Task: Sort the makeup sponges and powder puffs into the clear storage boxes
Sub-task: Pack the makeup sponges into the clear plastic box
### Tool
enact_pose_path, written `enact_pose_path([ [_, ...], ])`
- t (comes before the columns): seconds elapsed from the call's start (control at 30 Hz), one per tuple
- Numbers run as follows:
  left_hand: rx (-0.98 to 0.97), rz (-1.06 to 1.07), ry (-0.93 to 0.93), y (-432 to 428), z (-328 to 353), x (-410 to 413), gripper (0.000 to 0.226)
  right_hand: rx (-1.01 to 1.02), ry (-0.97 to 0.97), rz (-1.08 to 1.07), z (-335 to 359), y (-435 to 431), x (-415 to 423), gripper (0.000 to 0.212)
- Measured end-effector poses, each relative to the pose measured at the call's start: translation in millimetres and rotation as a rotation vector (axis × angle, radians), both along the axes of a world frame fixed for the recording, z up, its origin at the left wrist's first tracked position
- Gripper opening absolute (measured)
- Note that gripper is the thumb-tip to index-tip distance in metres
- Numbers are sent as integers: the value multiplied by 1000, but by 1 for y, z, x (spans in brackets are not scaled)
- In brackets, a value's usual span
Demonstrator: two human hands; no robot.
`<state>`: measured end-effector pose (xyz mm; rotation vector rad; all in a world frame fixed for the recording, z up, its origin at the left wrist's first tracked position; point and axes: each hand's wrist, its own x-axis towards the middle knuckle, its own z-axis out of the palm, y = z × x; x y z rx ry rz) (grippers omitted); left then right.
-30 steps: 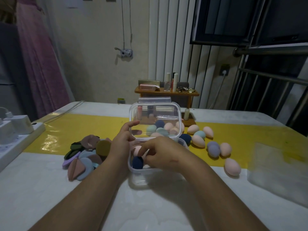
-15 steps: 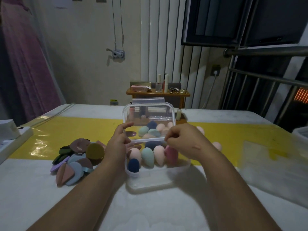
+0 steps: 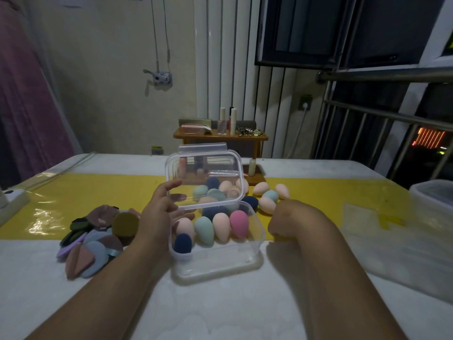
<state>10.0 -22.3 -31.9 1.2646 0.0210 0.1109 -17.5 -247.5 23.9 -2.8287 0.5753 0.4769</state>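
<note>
On the table (image 3: 73,303), the clear storage box (image 3: 220,263) stands midway along the near edge, with sponges (image 3: 221,227) upright inside. Our left hand (image 3: 159,212) pinches its raised lid (image 3: 203,165). Our right hand (image 3: 291,219) is curled, and we cannot tell its hold. It has moved off the box toward the loose sponges (image 3: 267,204) just beyond it.

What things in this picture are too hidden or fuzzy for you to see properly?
- Head view: the right hand hides its own curled fingers; whether they hold anything is unclear.
- Egg-shaped sponges behind the raised clear plastic lid: blurred through it.
- Clear plastic container at right: cut off by the frame edge.
- Lower flat powder puffs in the pile: covered by upper ones.
- Items on the wooden shelf: too small.
</note>
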Motion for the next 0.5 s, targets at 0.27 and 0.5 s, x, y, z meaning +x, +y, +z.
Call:
enact_pose_path([
  [0.27,-20,-11,9,0,2,-2,54,-27,54,16,-1,3,-3,59],
  [0.5,-8,-10,16,1,3,-3,53,-26,58,46,1,0,-2,59],
])
